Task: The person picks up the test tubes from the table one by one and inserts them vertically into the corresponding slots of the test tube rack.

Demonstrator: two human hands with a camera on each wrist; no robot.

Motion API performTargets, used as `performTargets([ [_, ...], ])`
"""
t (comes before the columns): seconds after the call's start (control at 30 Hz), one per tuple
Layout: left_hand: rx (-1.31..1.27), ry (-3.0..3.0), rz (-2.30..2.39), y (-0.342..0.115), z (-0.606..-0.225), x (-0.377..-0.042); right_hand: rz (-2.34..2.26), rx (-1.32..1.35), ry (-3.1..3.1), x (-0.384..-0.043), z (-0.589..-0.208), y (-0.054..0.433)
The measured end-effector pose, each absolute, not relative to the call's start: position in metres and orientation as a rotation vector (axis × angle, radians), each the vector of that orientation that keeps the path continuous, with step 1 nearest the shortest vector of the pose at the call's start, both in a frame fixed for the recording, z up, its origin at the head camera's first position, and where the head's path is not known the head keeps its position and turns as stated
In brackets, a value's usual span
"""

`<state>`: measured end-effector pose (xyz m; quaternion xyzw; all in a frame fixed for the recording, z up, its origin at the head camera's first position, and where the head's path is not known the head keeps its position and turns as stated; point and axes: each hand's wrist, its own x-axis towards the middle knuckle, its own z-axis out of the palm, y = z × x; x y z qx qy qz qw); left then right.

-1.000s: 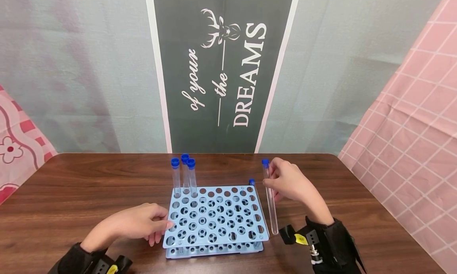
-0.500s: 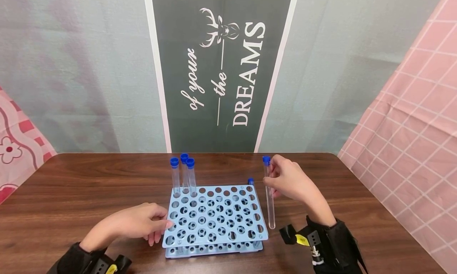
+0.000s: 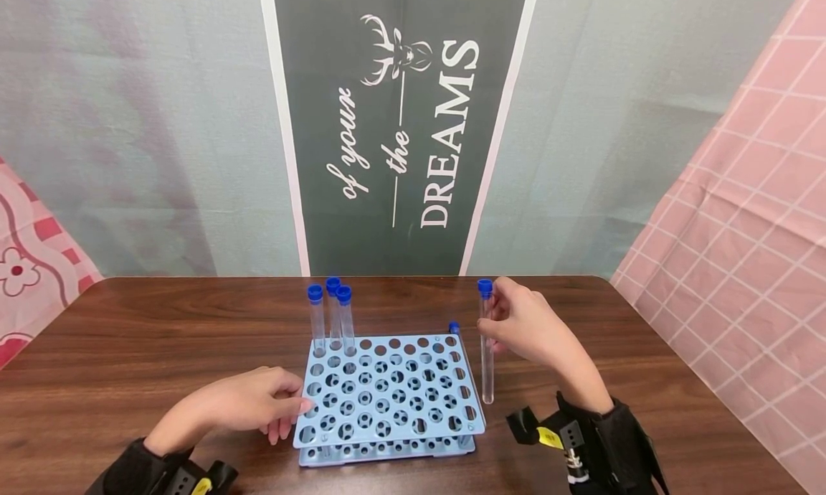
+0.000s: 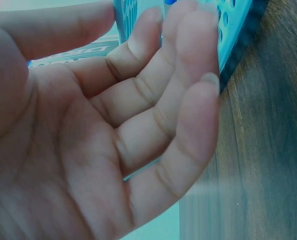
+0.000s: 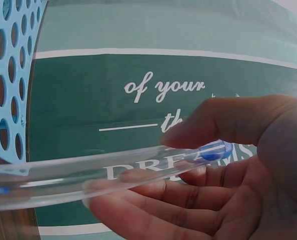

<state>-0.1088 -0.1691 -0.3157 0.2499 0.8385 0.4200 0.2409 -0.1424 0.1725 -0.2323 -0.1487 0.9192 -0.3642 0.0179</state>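
A light-blue test tube rack (image 3: 387,394) stands in the middle of the table. My left hand (image 3: 258,403) is at its left edge, thumb over the upper plate and index finger under it, pinching it. In the left wrist view, the other fingers of the hand (image 4: 113,115) are loosely bent beside the lower plate. My right hand (image 3: 523,323) holds a clear test tube (image 3: 487,369) with a blue cap (image 3: 485,287), near upright, just right of the rack. In the right wrist view, thumb and fingers hold the tube (image 5: 63,180) below its cap (image 5: 216,150).
Three blue-capped test tubes (image 3: 318,326) stand in the rack's back left holes. Another blue cap (image 3: 454,328) shows behind the back right corner, its tube mostly hidden. A fabric backdrop (image 3: 400,122) hangs behind the wooden table (image 3: 161,323).
The held test tube has swung from a slant to almost upright, its lower end moving left and back. My right hand has shifted slightly to the right. The left hand stays put.
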Motion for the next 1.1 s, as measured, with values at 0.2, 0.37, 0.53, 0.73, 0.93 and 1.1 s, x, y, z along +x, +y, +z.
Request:
performTargets([
  [0.2, 0.692, 2.296, 1.144, -0.1687, -0.3148, -0.1086, -1.142, -0.47, 2.857, -0.1418, -0.2313, 0.1734],
  [0.37, 0.673, 2.297, 1.139, -0.169, -0.3142, -0.108, -1.132, -0.505, 2.872, -0.142, -0.2316, 0.1748],
  [0.53, 0.667, 2.291, 1.139, -0.1693, -0.3143, -0.108, -1.129, -0.525, 2.884, -0.1431, -0.2321, 0.1765],
  [0.73, 0.659, 2.297, 1.12, -0.1691, -0.314, -0.109, -1.096, -0.573, 2.897, -0.1442, -0.2327, 0.1783],
  [0.93, 0.673, 2.297, 1.12, -0.1699, -0.315, -0.1103, -1.084, -0.595, 2.901, -0.1451, -0.2347, 0.179],
  [1.1, 0.678, 2.296, 1.127, -0.1701, -0.3157, -0.1104, -1.075, -0.606, 2.908, -0.1458, -0.2354, 0.179],
])
